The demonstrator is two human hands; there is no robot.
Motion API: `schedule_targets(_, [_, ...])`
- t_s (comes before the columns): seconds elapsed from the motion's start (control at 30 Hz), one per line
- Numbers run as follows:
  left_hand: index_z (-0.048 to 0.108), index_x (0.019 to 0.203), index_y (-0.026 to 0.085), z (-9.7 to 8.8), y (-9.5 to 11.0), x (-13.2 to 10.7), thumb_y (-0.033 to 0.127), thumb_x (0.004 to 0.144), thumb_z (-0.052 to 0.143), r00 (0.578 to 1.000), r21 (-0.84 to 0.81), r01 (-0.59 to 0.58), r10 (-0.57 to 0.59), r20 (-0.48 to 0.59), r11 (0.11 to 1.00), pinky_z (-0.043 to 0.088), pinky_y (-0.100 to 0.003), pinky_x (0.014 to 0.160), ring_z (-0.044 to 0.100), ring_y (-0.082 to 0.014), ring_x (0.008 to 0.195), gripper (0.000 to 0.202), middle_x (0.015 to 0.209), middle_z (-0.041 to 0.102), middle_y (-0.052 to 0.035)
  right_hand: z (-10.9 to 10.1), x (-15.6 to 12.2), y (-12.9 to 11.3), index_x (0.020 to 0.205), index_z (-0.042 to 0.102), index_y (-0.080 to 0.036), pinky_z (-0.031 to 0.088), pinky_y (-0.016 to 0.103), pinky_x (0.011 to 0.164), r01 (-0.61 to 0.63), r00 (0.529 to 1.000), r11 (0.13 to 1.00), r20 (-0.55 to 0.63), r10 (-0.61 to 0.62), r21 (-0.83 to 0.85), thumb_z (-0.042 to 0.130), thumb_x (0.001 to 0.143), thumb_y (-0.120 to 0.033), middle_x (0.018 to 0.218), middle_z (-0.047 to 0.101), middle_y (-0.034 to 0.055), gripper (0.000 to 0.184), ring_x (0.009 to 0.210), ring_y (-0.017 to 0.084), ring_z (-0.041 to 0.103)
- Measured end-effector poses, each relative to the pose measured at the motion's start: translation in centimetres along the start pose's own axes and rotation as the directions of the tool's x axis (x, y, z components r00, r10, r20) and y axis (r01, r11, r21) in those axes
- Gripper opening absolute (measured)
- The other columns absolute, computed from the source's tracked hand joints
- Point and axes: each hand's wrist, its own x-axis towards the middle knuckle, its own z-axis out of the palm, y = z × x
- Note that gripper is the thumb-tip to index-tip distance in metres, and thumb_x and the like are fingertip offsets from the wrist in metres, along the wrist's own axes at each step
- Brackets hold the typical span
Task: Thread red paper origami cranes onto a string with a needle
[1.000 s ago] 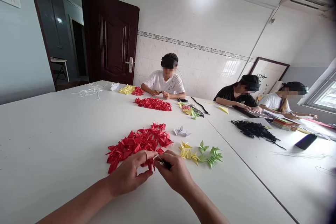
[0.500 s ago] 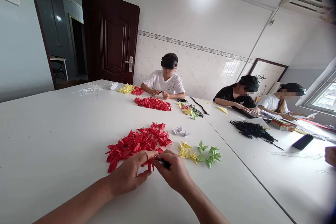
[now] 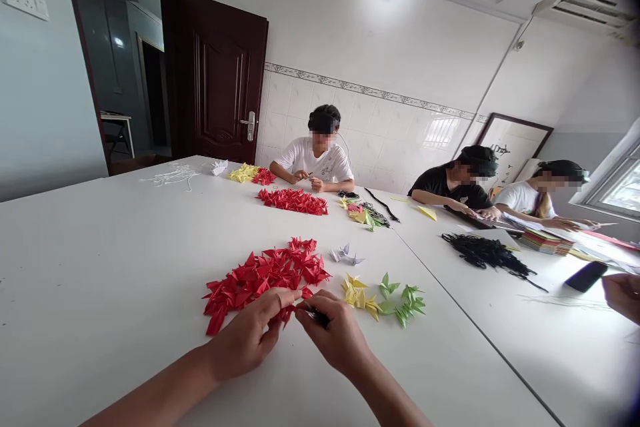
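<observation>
A folded red paper crane is pinched in my left hand, thumb and fingers closed on it. My right hand is closed around a small dark tool, its tip against the crane; the fingers hide most of the tool, so its kind does not show. Just beyond both hands lies a heap of red paper cranes. Right of the heap are several yellow cranes, several green cranes and a few pale lavender cranes.
Across the table a person in a white shirt sits behind another red crane heap. Black cords, a stack of coloured paper and a black box lie on the right. Another person's hand reaches in there.
My left thumb has drawn in under the red crane, while my right hand stays close to it. At the right edge, the other person's hand has come further into view.
</observation>
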Motion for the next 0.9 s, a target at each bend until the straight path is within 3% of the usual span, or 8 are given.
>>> schedule_targets(0.23, [0.048, 0.122, 0.027, -0.4, -0.1, 0.3, 0.022, 0.085, 0.043, 0.993, -0.095, 0.113, -0.114, -0.001, 0.989, 0.046, -0.031, 0.092, 0.052, -0.0191, 0.11, 0.038, 0.119, 0.057, -0.0026, -0.1, 0.0, 0.2, 0.078, 0.069, -0.018, 0.041, 0.022, 0.055, -0.027, 0.999, 1.0, -0.019, 0.027, 0.016, 0.056, 0.079, -0.025, 0.07, 0.06, 0.0031, 0.014, 0.063, 0.013, 0.054])
schedule_targets(0.53, [0.056, 0.112, 0.029, -0.4, 0.7, 0.5, 0.024, 0.083, 0.046, 0.997, -0.132, 0.08, -0.08, 0.006, 0.988, 0.049, -0.028, 0.085, 0.057, -0.0172, 0.099, 0.031, 0.107, 0.062, -0.0008, 0.1, 0.1, 0.5, 0.078, 0.068, -0.018, 0.041, 0.022, 0.053, -0.044, 0.999, 0.999, -0.027, 0.044, 0.011, 0.054, 0.079, -0.025, 0.067, 0.061, 0.0023, 0.015, 0.059, 0.013, 0.053])
schedule_targets(0.77, [0.063, 0.097, 0.025, -0.4, 1.3, 0.7, 0.023, 0.084, 0.045, 1.0, -0.155, 0.02, -0.022, -0.008, 0.988, 0.049, -0.027, 0.079, 0.058, -0.0154, 0.088, 0.022, 0.097, 0.063, -0.0024, 0.4, 0.1, 0.5, 0.099, 0.062, -0.018, 0.042, 0.022, 0.052, -0.126, 0.991, 0.991, -0.044, 0.128, 0.053, 0.055, 0.078, -0.029, 0.07, 0.063, 0.0017, 0.025, 0.057, 0.013, 0.054])
schedule_targets(0.9, [0.063, 0.098, 0.021, -0.3, 1.3, 0.9, 0.028, 0.082, 0.05, 0.992, -0.279, 0.076, -0.101, -0.074, 0.957, 0.049, -0.028, 0.076, 0.058, -0.0162, 0.085, 0.022, 0.092, 0.063, -0.0044, 0.4, 0.1, 0.6, 0.096, 0.062, -0.016, 0.042, 0.023, 0.052, -0.149, 0.986, 0.986, -0.06, 0.153, 0.071, 0.055, 0.078, -0.037, 0.066, 0.06, 0.0014, 0.029, 0.055, 0.013, 0.052])
